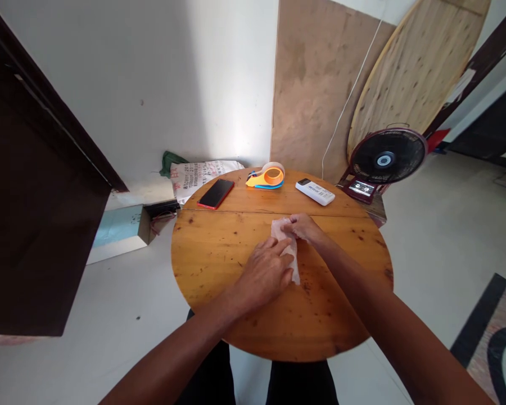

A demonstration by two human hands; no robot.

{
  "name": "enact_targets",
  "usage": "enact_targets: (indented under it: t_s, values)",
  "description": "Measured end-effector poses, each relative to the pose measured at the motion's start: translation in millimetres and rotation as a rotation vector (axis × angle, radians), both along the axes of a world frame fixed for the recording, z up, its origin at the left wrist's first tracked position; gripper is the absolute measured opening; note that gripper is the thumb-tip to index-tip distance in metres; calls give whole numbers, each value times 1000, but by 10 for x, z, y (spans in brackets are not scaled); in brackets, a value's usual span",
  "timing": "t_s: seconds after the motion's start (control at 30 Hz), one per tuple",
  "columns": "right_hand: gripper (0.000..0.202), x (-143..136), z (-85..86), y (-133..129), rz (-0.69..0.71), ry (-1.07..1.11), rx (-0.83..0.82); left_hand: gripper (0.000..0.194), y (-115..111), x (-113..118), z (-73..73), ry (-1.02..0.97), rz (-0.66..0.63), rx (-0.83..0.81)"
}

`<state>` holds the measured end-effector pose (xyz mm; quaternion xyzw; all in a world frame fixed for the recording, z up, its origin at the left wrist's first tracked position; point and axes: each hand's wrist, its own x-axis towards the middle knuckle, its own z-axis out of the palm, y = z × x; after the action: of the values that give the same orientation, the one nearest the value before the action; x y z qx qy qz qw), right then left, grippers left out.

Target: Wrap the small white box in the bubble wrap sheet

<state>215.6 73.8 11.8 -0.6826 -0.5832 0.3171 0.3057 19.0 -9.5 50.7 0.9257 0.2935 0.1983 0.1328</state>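
A thin whitish translucent strip [294,263], like bubble wrap or soft plastic, lies lengthwise on the round wooden table [211,242]. My left hand [270,267] rests on the strip from the left, its fingers spread over the middle and lower part. At the strip's upper right end, my right hand [302,227] pinches the edge between thumb and fingers. Whether anything lies inside or under the strip cannot be seen.
Along the table's far side are a dark phone [216,194] with a red edge, an orange tape dispenser [273,175] and a white device [315,192]. A fan [385,159] stands beyond the right edge. Behind are a printed sack [194,177] and the wall.
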Motion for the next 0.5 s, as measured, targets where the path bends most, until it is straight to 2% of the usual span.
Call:
enact_targets:
  t_s: [0.13,0.3,0.5]
  values:
    - [25,-6,-2,-27,-27,-45,-4,11,-27,38,13,45,21,-58]
    - [20,-78,115,-90,-28,-40,44,15,-8,19,-67,-19,48,-173]
    - [27,-159,359,-332,77,212,170,26,8,-1,-199,-175,61,-273]
